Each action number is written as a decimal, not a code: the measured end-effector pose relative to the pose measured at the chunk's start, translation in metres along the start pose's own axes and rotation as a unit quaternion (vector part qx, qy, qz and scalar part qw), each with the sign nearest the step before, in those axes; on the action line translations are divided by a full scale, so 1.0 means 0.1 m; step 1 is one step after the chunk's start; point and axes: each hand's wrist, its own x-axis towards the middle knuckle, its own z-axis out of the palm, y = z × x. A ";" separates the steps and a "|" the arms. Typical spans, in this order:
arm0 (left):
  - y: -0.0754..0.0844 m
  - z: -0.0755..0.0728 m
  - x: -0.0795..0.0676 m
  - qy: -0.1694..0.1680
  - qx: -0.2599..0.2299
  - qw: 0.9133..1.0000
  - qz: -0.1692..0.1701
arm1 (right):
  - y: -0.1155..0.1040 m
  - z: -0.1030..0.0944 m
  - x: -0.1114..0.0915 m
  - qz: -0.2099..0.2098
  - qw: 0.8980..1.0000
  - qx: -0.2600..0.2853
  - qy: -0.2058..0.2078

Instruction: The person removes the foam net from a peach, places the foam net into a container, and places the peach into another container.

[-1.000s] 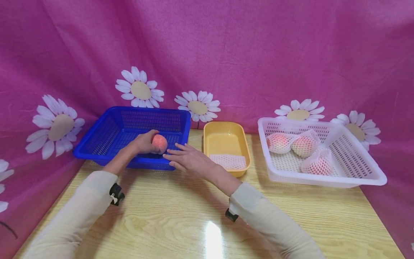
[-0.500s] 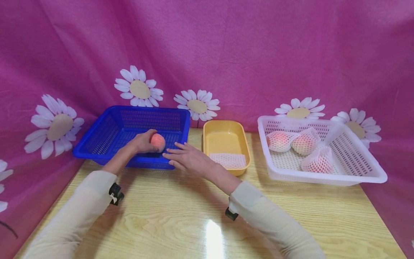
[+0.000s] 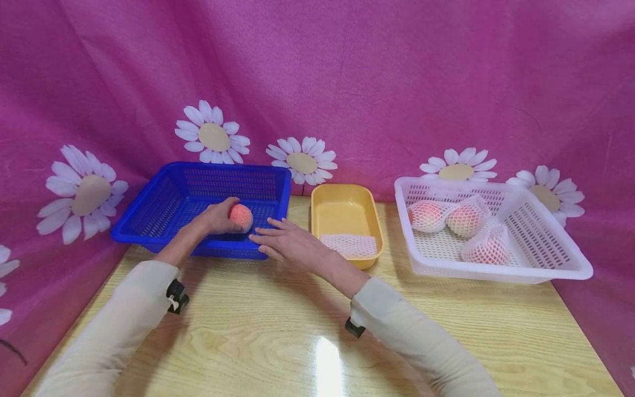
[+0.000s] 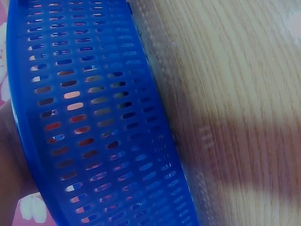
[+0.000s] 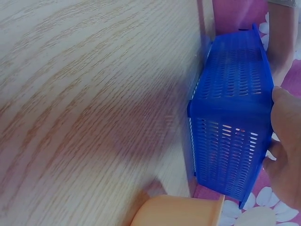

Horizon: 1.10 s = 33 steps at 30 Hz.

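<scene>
My left hand (image 3: 218, 218) reaches over the front rim of a blue slotted basket (image 3: 233, 182) and grips a pinkish-orange peach (image 3: 241, 218) near the basket's right front corner. In the left wrist view, that basket's wall (image 4: 94, 113) hides most of the hand; orange patches show through the slots. My right hand (image 3: 292, 242) has its fingers spread and straight, fingertips right at the basket's right front corner. The right wrist view puts the fingers (image 5: 284, 113) close against the basket rim (image 5: 269, 94), holding nothing.
A yellow tray (image 3: 342, 212) with a folded white foam net (image 3: 349, 246) stands right of the blue basket. Farther right, a white basket (image 3: 501, 273) contains three peaches (image 3: 485, 248) in foam nets. A pink flowered cloth (image 3: 347, 99) hangs behind the wooden table (image 3: 258, 331).
The left hand and the peach have shifted very slightly left within the blue basket. The right hand has stayed at the basket's corner.
</scene>
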 end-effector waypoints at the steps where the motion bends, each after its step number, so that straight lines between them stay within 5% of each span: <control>1: 0.00 0.00 0.00 0.003 -0.001 1.000 0.001 | 0.00 0.00 0.00 -0.001 1.000 -0.001 0.001; 7: 0.08 -0.05 0.00 0.039 -0.003 0.999 0.009 | 0.00 0.00 -0.01 0.001 1.000 0.004 0.015; 16: 0.29 -0.12 0.00 0.156 -0.018 0.986 0.050 | -0.04 -0.10 -0.03 0.038 0.998 -0.043 0.041; 24: 0.58 -0.06 0.00 0.171 -0.022 0.980 0.099 | 0.04 -0.35 -0.20 0.071 0.996 -0.010 0.055; 33: 0.88 0.05 -0.03 0.186 -0.021 0.967 0.175 | 0.25 -0.56 -0.47 0.062 0.990 -0.022 0.125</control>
